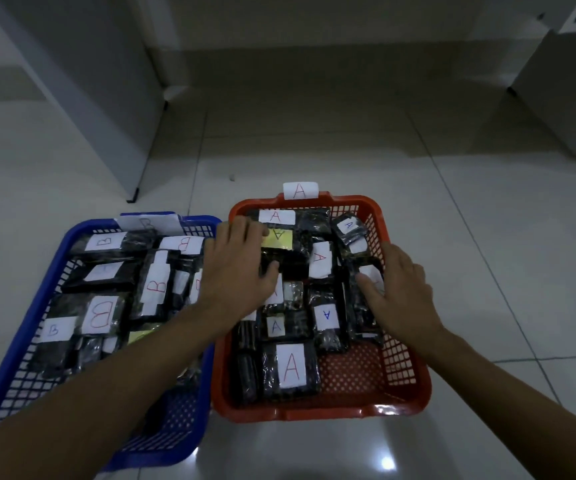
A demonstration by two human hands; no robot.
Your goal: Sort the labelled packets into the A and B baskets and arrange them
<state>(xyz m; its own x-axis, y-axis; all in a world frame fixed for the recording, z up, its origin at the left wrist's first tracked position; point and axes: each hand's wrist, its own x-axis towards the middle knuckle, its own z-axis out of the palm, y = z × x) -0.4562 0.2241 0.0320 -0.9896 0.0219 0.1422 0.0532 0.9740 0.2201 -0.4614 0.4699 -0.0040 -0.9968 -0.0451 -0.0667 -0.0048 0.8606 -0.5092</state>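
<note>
Red-penned "A" tag (300, 190), blurrier "B" tag (148, 223), perhaps.

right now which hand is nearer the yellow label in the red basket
Left. The left hand lies beside the yellow label, fingertips at its edge; the right hand is across the red basket near its right wall.

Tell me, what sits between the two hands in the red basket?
In the head view, black packets with A labels lie between the left hand and the right hand.
</note>
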